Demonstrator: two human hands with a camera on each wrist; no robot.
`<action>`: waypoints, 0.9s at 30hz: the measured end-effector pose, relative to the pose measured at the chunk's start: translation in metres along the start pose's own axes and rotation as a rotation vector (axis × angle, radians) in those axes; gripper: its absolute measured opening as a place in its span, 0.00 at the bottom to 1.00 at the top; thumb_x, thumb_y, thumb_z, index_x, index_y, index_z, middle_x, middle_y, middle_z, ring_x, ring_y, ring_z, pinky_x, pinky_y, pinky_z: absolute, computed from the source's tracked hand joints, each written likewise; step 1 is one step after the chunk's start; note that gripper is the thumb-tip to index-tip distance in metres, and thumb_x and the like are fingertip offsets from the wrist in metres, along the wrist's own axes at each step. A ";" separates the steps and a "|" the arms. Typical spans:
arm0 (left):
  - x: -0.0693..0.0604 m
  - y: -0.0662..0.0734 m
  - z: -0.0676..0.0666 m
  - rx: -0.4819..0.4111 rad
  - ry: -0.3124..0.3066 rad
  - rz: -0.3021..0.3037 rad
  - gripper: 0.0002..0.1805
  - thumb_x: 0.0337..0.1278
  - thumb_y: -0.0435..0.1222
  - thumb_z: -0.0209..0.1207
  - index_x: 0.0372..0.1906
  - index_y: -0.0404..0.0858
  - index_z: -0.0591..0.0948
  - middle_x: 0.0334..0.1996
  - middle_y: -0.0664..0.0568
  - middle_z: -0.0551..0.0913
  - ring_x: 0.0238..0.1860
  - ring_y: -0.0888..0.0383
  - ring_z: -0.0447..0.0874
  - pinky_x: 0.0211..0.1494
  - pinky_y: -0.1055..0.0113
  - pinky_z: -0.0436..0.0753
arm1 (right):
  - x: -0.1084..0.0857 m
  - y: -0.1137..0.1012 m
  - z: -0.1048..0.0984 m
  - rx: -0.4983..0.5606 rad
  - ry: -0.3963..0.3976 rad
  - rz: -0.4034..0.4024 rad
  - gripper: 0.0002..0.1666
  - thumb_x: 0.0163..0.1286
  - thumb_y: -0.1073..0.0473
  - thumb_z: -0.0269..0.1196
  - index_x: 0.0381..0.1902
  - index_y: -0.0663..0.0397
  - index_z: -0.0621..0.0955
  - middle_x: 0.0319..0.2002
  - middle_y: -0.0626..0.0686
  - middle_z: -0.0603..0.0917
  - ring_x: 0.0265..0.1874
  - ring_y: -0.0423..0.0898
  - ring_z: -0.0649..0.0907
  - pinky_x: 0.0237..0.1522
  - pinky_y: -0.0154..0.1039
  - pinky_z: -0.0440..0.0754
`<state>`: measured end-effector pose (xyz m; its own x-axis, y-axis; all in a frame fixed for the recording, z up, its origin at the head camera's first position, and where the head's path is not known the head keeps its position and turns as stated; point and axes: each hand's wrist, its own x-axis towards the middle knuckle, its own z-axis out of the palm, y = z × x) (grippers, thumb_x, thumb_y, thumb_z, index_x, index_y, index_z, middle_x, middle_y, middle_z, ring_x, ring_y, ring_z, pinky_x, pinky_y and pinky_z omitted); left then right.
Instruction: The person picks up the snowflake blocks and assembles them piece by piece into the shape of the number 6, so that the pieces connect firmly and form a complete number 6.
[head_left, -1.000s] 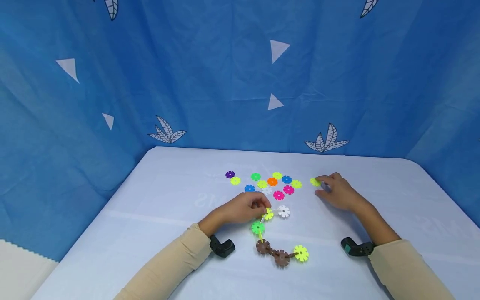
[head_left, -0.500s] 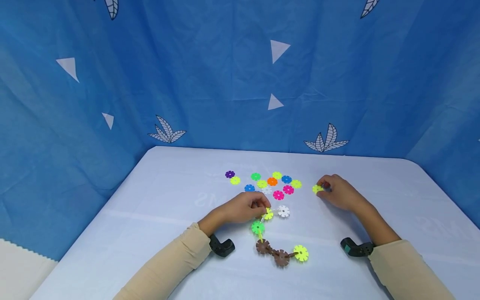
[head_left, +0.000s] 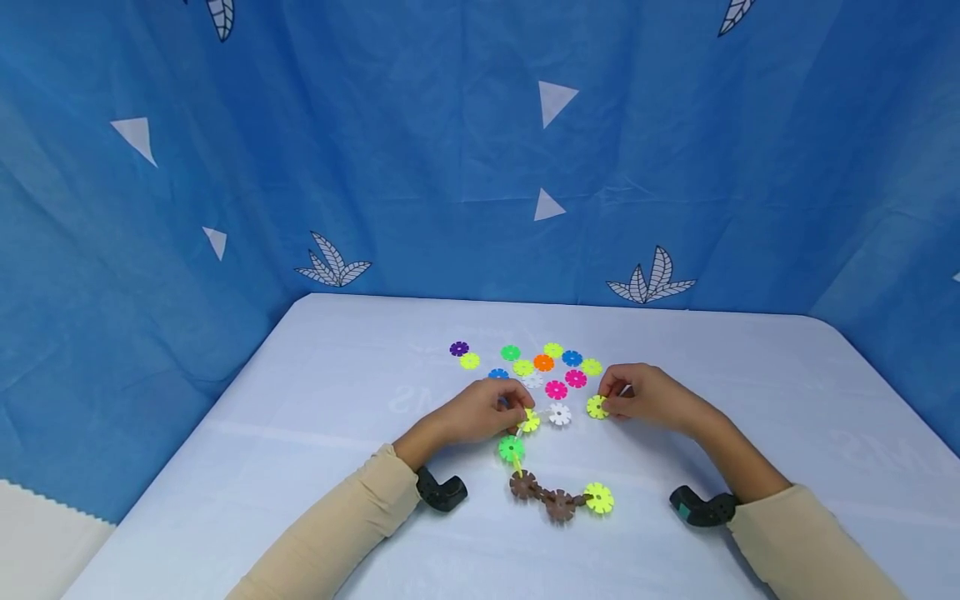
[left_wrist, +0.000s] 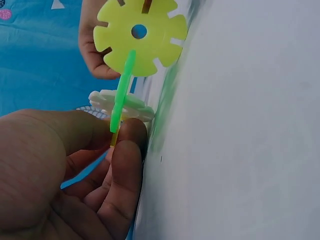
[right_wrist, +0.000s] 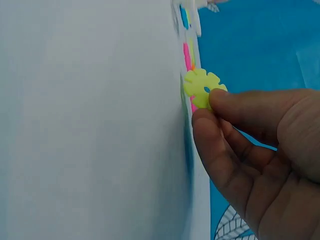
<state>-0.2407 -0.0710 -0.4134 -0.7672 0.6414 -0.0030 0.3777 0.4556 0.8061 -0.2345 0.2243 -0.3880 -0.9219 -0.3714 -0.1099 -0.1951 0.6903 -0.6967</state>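
My left hand (head_left: 480, 414) pinches a yellow notched interlocking disc (head_left: 532, 421) that is part of a curved chain. From there the chain runs down through a green disc (head_left: 512, 449) and brown discs (head_left: 560, 506) to a yellow disc (head_left: 599, 497) at its lower right end. A white disc (head_left: 559, 414) forms the upper end. Between thumb and fingers, my right hand (head_left: 652, 398) holds a loose yellow disc (right_wrist: 201, 86), just right of the white one and apart from it. In the left wrist view, the green disc (left_wrist: 123, 92) stands edge-on by the left fingertips.
Several loose discs lie beyond the hands, among them an orange disc (head_left: 543, 362), a pink disc (head_left: 556, 390) and a purple disc (head_left: 459, 349). They rest on a white-covered table (head_left: 345, 367). A blue curtain (head_left: 465, 150) hangs behind it. Both wrists wear black camera mounts.
My right hand has picked up the loose yellow disc and carried it left and nearer, close to the chain's white end. The left hand and chain have shifted slightly.
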 end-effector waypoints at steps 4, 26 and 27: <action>0.000 -0.001 0.000 0.008 0.017 -0.005 0.06 0.72 0.33 0.59 0.48 0.42 0.83 0.36 0.56 0.80 0.31 0.60 0.79 0.39 0.67 0.80 | 0.000 -0.009 0.009 -0.030 -0.029 -0.049 0.10 0.63 0.67 0.71 0.35 0.52 0.80 0.31 0.49 0.80 0.32 0.48 0.79 0.33 0.38 0.83; 0.000 0.005 0.002 0.045 -0.068 0.002 0.19 0.69 0.29 0.54 0.61 0.41 0.82 0.49 0.57 0.82 0.32 0.61 0.80 0.44 0.67 0.80 | -0.003 -0.021 0.022 -0.111 0.000 -0.128 0.11 0.62 0.67 0.72 0.32 0.50 0.79 0.29 0.45 0.80 0.31 0.45 0.78 0.31 0.37 0.81; 0.000 0.005 0.002 0.046 -0.068 0.001 0.19 0.69 0.29 0.54 0.61 0.41 0.82 0.49 0.57 0.82 0.32 0.61 0.80 0.44 0.67 0.80 | -0.003 -0.021 0.023 -0.111 0.000 -0.127 0.11 0.62 0.67 0.72 0.32 0.50 0.79 0.29 0.45 0.80 0.31 0.45 0.78 0.31 0.37 0.81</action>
<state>-0.2375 -0.0676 -0.4108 -0.7307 0.6813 -0.0438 0.4027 0.4820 0.7782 -0.2205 0.1967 -0.3890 -0.8877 -0.4598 -0.0257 -0.3457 0.7022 -0.6225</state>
